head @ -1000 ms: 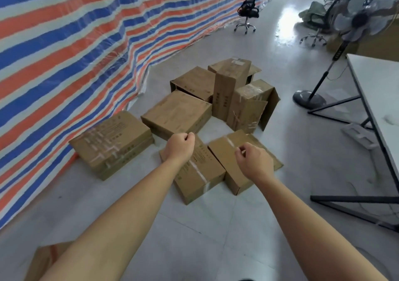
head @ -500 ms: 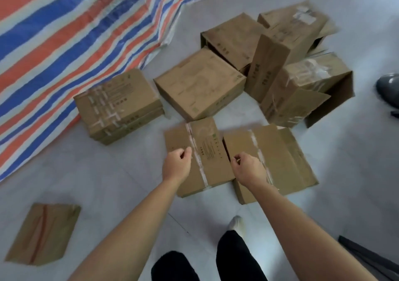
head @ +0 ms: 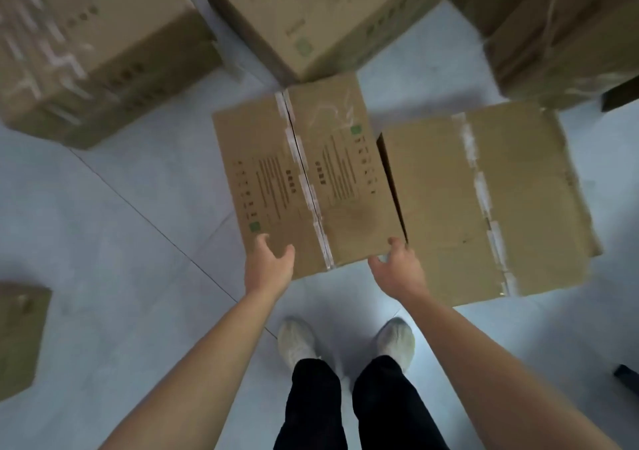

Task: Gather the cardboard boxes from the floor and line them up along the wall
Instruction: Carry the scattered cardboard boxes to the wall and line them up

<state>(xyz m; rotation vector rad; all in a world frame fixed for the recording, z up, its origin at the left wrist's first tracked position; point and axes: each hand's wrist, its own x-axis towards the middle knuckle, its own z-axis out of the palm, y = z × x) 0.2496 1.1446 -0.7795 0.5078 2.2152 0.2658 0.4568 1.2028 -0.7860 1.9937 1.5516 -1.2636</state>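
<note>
Head view: left hand (head: 268,263) and right hand (head: 394,266), fingers spread and loose, reach the near edge of the printed cardboard box (head: 304,180) lying flat on the floor (head: 114,235), beside a plain box (head: 484,204); whether they touch it is unclear

Brown taped box (head: 304,180) with green squares; pale grey floor (head: 121,242); white shoes (head: 297,340) at six o'clock, black trousers (head: 311,404).

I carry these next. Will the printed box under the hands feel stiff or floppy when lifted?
Probably fairly stiff: the printed box keeps square edges. Its taped seam looks split, so flaps may gape. Likely slides easily on the smooth floor.
</note>
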